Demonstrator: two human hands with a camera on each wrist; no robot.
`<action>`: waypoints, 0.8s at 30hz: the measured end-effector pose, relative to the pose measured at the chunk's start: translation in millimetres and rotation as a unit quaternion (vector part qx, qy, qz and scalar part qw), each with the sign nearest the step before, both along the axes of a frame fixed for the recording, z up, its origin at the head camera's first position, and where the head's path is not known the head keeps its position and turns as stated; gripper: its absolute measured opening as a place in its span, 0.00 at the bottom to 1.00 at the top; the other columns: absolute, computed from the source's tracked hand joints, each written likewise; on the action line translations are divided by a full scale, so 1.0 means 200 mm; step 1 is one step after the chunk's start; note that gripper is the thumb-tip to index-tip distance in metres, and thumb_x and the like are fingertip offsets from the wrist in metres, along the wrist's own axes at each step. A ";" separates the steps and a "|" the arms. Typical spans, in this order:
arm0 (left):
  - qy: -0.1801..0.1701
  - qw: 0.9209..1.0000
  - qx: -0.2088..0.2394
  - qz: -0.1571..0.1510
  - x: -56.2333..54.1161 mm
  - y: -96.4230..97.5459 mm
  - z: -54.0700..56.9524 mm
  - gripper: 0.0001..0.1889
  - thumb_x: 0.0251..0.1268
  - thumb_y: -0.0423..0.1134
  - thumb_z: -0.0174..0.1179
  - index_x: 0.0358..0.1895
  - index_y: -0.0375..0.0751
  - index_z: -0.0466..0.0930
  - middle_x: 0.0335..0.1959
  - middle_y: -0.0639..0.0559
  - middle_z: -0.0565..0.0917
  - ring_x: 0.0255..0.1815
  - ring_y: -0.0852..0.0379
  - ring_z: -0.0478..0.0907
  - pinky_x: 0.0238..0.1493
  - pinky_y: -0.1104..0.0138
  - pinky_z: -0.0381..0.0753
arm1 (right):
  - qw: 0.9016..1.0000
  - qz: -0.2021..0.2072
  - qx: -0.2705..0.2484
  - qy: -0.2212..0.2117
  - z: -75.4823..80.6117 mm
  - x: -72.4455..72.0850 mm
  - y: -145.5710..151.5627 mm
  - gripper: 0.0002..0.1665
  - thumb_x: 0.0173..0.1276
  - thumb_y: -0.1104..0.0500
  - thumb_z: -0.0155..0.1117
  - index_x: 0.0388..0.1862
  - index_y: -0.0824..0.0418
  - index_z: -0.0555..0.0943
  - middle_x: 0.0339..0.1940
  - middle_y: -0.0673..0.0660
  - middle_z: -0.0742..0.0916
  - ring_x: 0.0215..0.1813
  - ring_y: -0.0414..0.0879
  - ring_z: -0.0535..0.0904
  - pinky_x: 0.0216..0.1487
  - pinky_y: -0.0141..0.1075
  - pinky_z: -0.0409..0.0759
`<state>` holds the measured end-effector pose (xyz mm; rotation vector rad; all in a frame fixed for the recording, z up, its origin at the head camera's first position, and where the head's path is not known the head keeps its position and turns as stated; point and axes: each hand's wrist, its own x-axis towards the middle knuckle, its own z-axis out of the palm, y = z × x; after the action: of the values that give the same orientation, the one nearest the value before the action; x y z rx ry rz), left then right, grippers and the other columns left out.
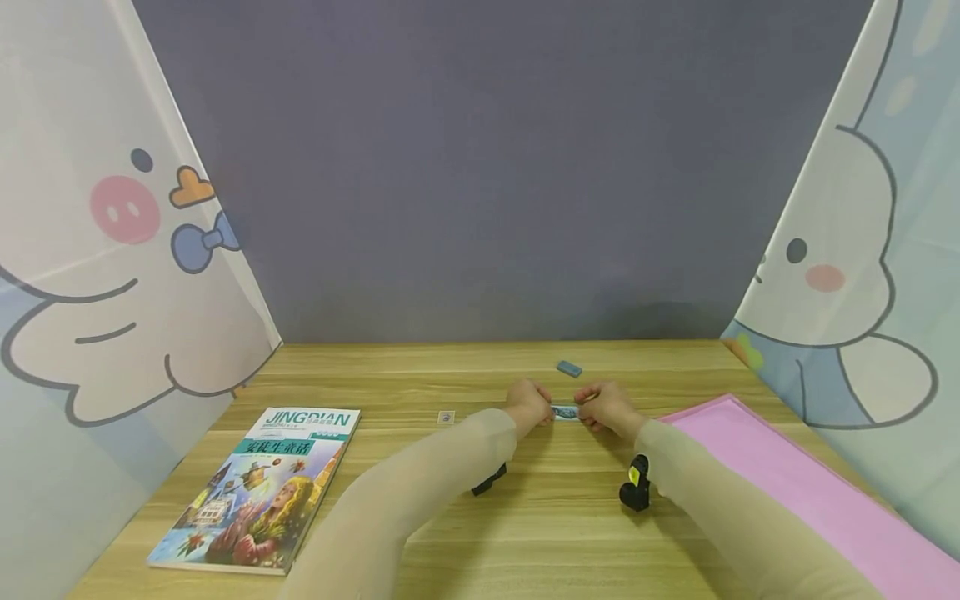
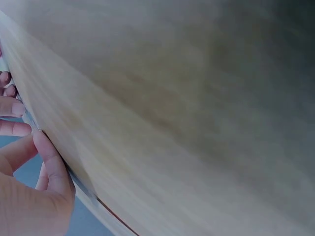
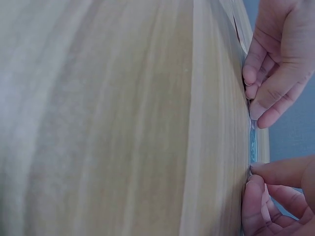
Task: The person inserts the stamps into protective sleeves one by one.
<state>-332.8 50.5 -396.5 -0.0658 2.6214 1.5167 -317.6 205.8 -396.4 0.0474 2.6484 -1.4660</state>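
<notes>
A small flat strip (image 1: pixel 566 412), pale blue with a darker pattern, lies between my two hands near the far part of the table. My left hand (image 1: pixel 528 403) pinches its left end between thumb and fingers. At the right end, my right hand (image 1: pixel 604 406) pinches the strip likewise. In the right wrist view the middle of the blue strip (image 3: pixel 253 141) shows between both sets of fingertips, low against the wood. The left wrist view has my left hand (image 2: pixel 42 182) at its lower left edge; fingers cover most of the strip there.
A small blue-grey block (image 1: pixel 569 367) lies just beyond my hands. Left of them is a little square piece (image 1: pixel 446 417) with a dark centre. An illustrated book (image 1: pixel 258 492) lies at the left, a pink tray (image 1: pixel 810 492) at the right. A dark panel (image 1: pixel 480 167) closes the back.
</notes>
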 end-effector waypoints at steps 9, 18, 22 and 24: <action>-0.009 1.000 0.020 -0.007 0.02 -0.01 0.01 0.10 0.49 0.20 0.68 0.35 0.32 0.82 0.22 0.48 0.82 0.17 0.58 0.78 0.19 0.72 0.81 | 1.000 0.005 -0.008 -0.003 0.00 -0.01 0.01 0.16 0.60 0.73 0.62 0.49 0.74 0.78 0.22 0.55 0.83 0.23 0.41 0.77 0.21 0.29 0.78; -0.024 0.999 0.040 -0.008 0.00 -0.03 0.00 0.12 0.50 0.20 0.68 0.39 0.32 0.82 0.25 0.47 0.83 0.20 0.57 0.81 0.21 0.71 0.83 | 0.999 0.011 -0.032 -0.025 -0.01 -0.03 0.03 0.19 0.63 0.70 0.63 0.54 0.75 0.77 0.25 0.56 0.84 0.26 0.42 0.78 0.26 0.32 0.83; -0.027 0.999 0.047 -0.004 -0.01 -0.04 0.02 0.13 0.52 0.21 0.67 0.42 0.33 0.82 0.29 0.46 0.85 0.21 0.55 0.83 0.23 0.70 0.85 | 0.999 0.002 -0.039 -0.026 0.00 -0.04 0.04 0.21 0.63 0.70 0.63 0.55 0.75 0.76 0.27 0.56 0.85 0.26 0.42 0.78 0.27 0.32 0.83; -0.029 0.998 0.052 -0.001 -0.02 -0.04 0.03 0.13 0.54 0.22 0.67 0.44 0.34 0.83 0.30 0.46 0.85 0.23 0.54 0.84 0.25 0.68 0.86 | 0.999 0.000 -0.045 -0.028 0.01 -0.04 0.04 0.22 0.63 0.69 0.62 0.56 0.75 0.75 0.28 0.56 0.85 0.26 0.41 0.78 0.27 0.32 0.83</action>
<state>-336.6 42.2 -390.0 -0.0965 2.4934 1.6217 -325.3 213.5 -393.5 0.0795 2.5354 -1.5576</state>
